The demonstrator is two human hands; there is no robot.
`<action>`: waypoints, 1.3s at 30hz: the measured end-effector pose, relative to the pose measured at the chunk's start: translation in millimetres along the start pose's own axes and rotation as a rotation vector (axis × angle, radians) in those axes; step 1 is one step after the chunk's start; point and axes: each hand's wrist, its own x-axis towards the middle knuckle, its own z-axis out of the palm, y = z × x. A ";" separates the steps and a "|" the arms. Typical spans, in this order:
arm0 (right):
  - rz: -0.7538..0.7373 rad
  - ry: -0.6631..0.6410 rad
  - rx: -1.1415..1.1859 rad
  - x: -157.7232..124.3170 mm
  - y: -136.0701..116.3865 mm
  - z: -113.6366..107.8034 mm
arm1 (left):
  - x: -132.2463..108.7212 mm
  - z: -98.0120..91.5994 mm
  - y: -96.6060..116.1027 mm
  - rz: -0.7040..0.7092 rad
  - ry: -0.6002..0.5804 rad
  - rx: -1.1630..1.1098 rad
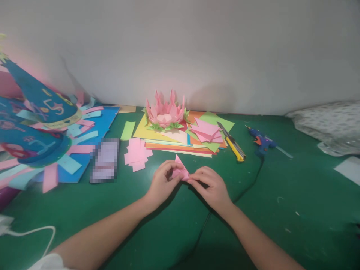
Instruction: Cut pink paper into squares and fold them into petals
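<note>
A small folded pink paper piece (180, 169) is pinched between both my hands just above the green table (281, 210). My left hand (162, 183) grips its left side with curled fingers. My right hand (210, 185) pinches its right tip. Behind them lies a stack of coloured paper sheets (168, 140) with a pink paper lotus flower (165, 112) on top and several folded pink pieces (206, 132) beside it. A pile of pink paper squares (137, 153) lies to the left of my hands.
A yellow utility knife (233, 144) and a blue glue gun (261, 141) with a black cord lie at the right. Blue paper cone decorations (39, 123) fill the left. A green strip (128, 130), a blurred card (104, 160), patterned cloth (332, 125) and a white cable (33, 230) are around.
</note>
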 end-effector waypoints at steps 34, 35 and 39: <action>0.094 -0.111 0.010 1.2 1.7 2.5 | -1.8 2.8 2.1 0.154 -0.089 0.177; 0.099 -0.114 0.010 1.1 1.9 2.7 | -1.5 2.7 2.9 0.168 -0.093 0.185; 0.124 -0.119 0.012 0.6 2.7 3.1 | -1.4 2.1 5.0 0.199 -0.100 0.209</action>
